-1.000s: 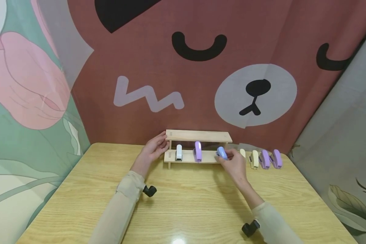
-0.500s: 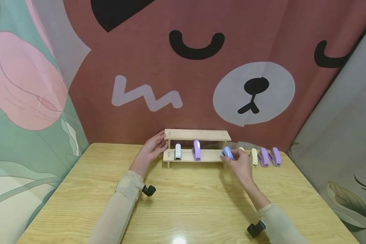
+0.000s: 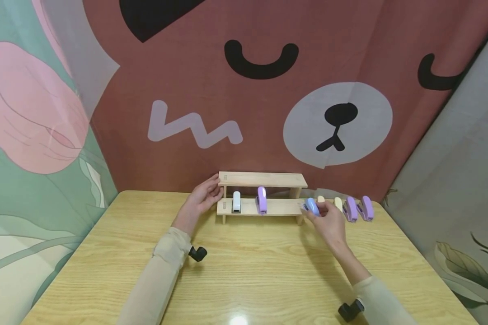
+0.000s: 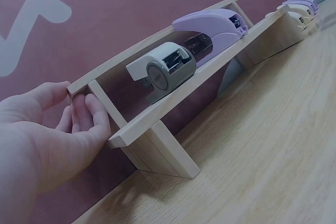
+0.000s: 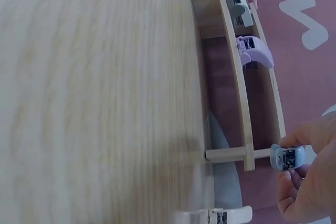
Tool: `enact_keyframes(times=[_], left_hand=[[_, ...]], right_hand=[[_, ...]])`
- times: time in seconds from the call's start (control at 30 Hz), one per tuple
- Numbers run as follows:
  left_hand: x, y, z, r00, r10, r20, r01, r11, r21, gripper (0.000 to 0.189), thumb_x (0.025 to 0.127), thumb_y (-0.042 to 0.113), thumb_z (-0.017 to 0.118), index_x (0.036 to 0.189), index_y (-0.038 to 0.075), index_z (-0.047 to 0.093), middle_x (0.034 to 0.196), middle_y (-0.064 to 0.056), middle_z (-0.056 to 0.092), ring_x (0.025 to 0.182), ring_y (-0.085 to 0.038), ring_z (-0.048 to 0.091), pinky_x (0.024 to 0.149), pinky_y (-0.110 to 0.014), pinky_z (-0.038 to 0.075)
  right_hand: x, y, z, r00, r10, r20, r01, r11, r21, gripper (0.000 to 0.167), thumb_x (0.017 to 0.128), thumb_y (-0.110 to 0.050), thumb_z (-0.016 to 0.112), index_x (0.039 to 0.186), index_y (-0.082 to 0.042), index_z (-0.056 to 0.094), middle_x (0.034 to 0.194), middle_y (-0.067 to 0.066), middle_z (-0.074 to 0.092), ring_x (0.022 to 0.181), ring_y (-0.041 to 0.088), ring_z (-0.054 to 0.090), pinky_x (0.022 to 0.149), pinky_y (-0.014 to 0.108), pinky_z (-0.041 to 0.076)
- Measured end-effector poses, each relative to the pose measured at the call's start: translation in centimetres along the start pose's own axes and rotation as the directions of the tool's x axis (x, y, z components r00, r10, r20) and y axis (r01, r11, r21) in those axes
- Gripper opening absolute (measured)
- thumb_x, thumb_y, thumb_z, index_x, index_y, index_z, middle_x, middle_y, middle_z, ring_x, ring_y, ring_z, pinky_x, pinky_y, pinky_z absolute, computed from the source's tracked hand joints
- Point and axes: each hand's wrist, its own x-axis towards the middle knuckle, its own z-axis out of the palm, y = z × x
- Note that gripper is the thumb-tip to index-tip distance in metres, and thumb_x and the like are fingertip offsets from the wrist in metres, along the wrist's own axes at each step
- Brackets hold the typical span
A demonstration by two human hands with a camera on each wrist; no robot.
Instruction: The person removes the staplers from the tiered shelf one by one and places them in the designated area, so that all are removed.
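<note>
My left hand (image 3: 205, 196) grips the left end of a two-tier wooden shelf (image 3: 264, 179); in the left wrist view thumb and fingers close on the upper board's corner. On the lower tier stand a white-and-grey stapler (image 4: 170, 72) at the left and a purple stapler (image 3: 262, 200) to its right. My right hand (image 3: 330, 223) pinches a small blue stapler (image 3: 312, 206) by the shelf's right end. The right wrist view shows this blue stapler (image 5: 286, 157) between thumb and fingers, apart from the boards.
Right of the shelf, a row of staplers stands on the wooden table (image 3: 236, 271): cream staplers (image 3: 338, 204), one partly behind the right hand, then two purple staplers (image 3: 366, 208). A bear-print curtain (image 3: 187, 158) hangs right behind the shelf.
My right hand has carried the blue stapler rightward, from over the lower tier to the shelf's right end. The left hand keeps its hold on the shelf.
</note>
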Motion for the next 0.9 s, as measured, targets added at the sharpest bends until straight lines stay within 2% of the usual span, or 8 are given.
enact_keyframes(times=[0.37, 0.6, 0.73, 0.9], left_hand=[[0.1, 0.1, -0.1, 1.000, -0.001, -0.003, 0.001, 1.000, 0.006, 0.052, 0.103, 0.002, 0.059, 0.152, 0.011, 0.046, 0.117, -0.008, 0.053, 0.099, -0.016, 0.052, 0.095, -0.029, 0.050], [0.3, 0.3, -0.2, 1.000, -0.009, -0.018, 0.009, 1.000, -0.016, 0.049, 0.102, 0.001, 0.059, 0.149, 0.010, 0.049, 0.114, -0.009, 0.054, 0.098, -0.016, 0.053, 0.092, -0.029, 0.052], [0.2, 0.2, -0.1, 1.000, -0.009, -0.002, 0.009, 1.000, -0.009, 0.051, 0.103, 0.001, 0.059, 0.152, 0.010, 0.047, 0.118, -0.009, 0.054, 0.100, -0.016, 0.052, 0.092, -0.029, 0.052], [0.3, 0.1, -0.1, 1.000, -0.006, 0.012, 0.006, 1.000, -0.004, 0.053, 0.104, 0.002, 0.057, 0.154, 0.011, 0.044, 0.120, -0.009, 0.053, 0.103, -0.016, 0.051, 0.095, -0.029, 0.051]], right_hand=[[0.0, 1.9, -1.9, 0.997, -0.041, -0.061, 0.041, 0.999, 0.001, 0.033, 0.084, -0.004, 0.081, 0.110, 0.011, 0.067, 0.093, 0.023, 0.069, 0.083, 0.033, 0.066, 0.064, 0.014, 0.050], [0.1, 3.6, -3.1, 0.997, -0.041, -0.071, 0.037, 0.998, -0.056, 0.034, 0.084, -0.007, 0.082, 0.109, 0.011, 0.068, 0.091, 0.022, 0.070, 0.082, 0.032, 0.066, 0.064, 0.016, 0.048], [0.0, 4.7, -3.9, 0.997, -0.029, -0.071, 0.023, 0.996, -0.084, 0.034, 0.084, -0.008, 0.082, 0.109, 0.011, 0.068, 0.092, 0.023, 0.070, 0.083, 0.032, 0.066, 0.062, 0.016, 0.048], [-0.2, 5.9, -4.8, 0.995, -0.051, -0.087, 0.042, 0.994, -0.101, 0.033, 0.085, -0.005, 0.081, 0.110, 0.012, 0.068, 0.096, 0.027, 0.069, 0.084, 0.035, 0.067, 0.063, 0.014, 0.047]])
